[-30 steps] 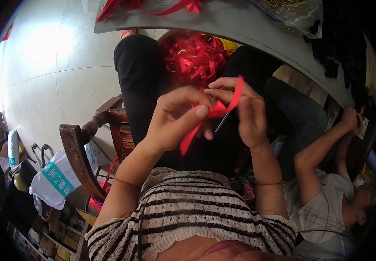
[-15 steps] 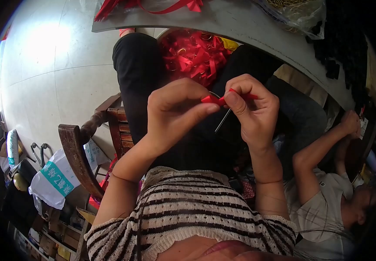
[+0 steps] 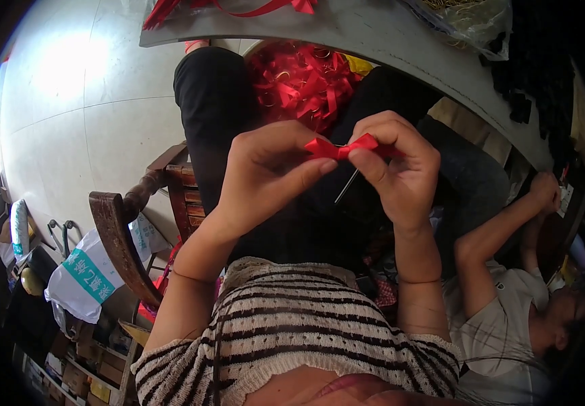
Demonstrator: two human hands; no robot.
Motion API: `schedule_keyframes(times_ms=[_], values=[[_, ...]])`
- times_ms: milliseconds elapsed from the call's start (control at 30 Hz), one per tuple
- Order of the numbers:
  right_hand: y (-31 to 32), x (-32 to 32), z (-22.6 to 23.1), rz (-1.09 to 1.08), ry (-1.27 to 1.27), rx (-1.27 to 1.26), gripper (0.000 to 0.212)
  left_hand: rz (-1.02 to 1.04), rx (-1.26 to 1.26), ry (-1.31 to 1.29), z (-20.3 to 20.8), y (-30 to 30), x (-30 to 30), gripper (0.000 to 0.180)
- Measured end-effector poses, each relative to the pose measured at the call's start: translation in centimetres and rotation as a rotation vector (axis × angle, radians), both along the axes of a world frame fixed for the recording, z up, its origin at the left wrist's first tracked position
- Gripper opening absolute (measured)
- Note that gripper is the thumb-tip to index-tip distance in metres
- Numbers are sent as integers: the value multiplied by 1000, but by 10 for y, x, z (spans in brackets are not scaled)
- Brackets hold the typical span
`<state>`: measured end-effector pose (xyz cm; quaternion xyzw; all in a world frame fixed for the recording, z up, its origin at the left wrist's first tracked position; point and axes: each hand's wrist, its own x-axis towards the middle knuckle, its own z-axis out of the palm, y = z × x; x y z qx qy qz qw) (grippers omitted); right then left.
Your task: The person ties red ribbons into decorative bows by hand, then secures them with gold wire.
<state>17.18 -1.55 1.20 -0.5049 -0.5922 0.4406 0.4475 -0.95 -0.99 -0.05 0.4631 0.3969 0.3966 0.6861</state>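
Observation:
A small red ribbon bow is stretched between my two hands above my lap. My left hand pinches its left loop between thumb and fingers. Its right side is gripped by my right hand, with the thumb near the knot. A little gold-coloured wire shows at the middle of the bow. Below the knot a thin metal rod slants downward beside my right thumb; its upper end is hidden, and I cannot tell what bears it. Beyond my hands, between my knees, many red ribbon bows with gold wires lie heaped.
A grey table crosses the far side, carrying red ribbons and a clear plastic bag of gold wire. A wooden chair arm stands left, near a white-and-teal bag. Another person sits close on the right.
The ribbon has turned and spread, so both loops of the bow now show. My right thumb has shifted down slightly. Both hands keep hold of the bow.

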Motion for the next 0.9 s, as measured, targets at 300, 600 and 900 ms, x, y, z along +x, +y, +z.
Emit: schedule_keyframes(times_ms=[300, 600, 900], values=[[-12, -11, 7, -35, 629, -553, 11, 85, 577, 329, 5, 6, -1, 12], [1, 5, 11, 212, -3, -99, 10, -114, 47, 24, 5, 6, -14, 20], [12, 20, 25, 240, 271, -578, 11, -130, -171, -58, 13, 11, -16, 14]])
